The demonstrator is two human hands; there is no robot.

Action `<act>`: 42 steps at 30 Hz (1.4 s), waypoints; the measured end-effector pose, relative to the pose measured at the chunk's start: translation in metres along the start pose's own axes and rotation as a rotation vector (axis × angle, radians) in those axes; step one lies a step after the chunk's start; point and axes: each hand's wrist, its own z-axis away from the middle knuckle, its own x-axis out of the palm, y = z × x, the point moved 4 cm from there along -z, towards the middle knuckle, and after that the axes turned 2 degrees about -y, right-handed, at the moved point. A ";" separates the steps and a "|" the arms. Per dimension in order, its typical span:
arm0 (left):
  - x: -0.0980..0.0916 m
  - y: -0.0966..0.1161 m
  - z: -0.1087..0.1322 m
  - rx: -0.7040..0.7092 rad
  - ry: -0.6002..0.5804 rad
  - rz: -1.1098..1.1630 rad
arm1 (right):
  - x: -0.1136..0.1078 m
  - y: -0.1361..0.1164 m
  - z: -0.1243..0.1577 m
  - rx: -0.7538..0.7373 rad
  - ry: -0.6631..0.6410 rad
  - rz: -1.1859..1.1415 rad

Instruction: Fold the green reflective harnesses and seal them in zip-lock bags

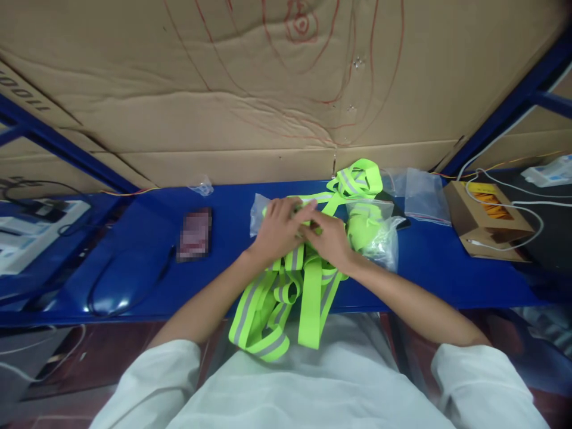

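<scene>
I am working in what is looking like a workshop or packing area: a long blue metal bench [465, 277] is stretching before me between blue frame posts [71, 147], and cardboard sheeting [134, 65] (scrawled with red lines [301, 24]) is backing it. White power strips [67, 223] and loose cables [543, 204] are lying at the sides, while clear plastic bags [425, 195] are sitting near the reflective straps [311, 304] I am handling.

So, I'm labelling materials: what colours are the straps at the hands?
The straps are neon yellow-green with grey stripes, clearest in the head view.
</scene>
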 end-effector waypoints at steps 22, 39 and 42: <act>-0.019 0.007 -0.007 0.189 -0.103 0.355 | 0.007 -0.007 0.002 -0.369 -0.408 0.130; -0.057 0.089 0.122 0.207 -0.585 0.259 | -0.018 -0.006 -0.016 -0.096 0.053 -0.086; -0.032 0.086 0.109 0.120 -0.545 0.264 | -0.062 -0.014 -0.019 -0.180 0.340 -0.124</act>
